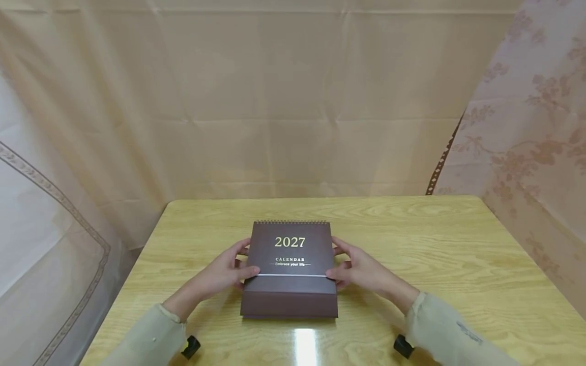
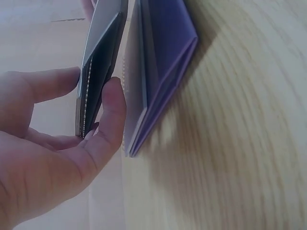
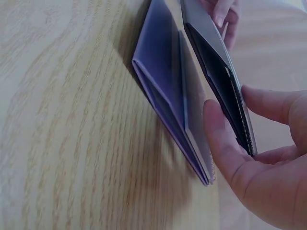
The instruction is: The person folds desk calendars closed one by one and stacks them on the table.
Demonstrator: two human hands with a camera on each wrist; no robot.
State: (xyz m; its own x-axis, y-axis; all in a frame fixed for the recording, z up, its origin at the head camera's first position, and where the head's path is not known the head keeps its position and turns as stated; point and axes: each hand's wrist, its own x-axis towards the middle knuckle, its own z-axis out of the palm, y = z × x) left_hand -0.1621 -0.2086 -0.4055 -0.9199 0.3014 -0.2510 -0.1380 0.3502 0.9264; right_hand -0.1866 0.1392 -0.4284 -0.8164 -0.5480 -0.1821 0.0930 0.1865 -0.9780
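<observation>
Both hands hold a dark brown desk calendar (image 1: 290,249) marked "2027" in gold, spiral binding along its far edge. On its left edge the left hand (image 1: 224,274) pinches it, thumb on top and fingers below. At the opposite edge the right hand (image 1: 363,269) grips it in the same way. In the left wrist view a second, purple-looking calendar (image 2: 170,33) lies on the table just under the held one, with a narrow gap between them. The right wrist view shows this lower calendar (image 3: 158,57) too; from the head view it is mostly covered.
The wood-grain table (image 1: 412,244) extends around the calendars. A beige cloth (image 1: 293,101) hangs behind it, with a floral cloth (image 1: 540,152) at the right and a pale bordered one (image 1: 41,229) at the left. Small black objects (image 1: 403,346) show beside the sleeves.
</observation>
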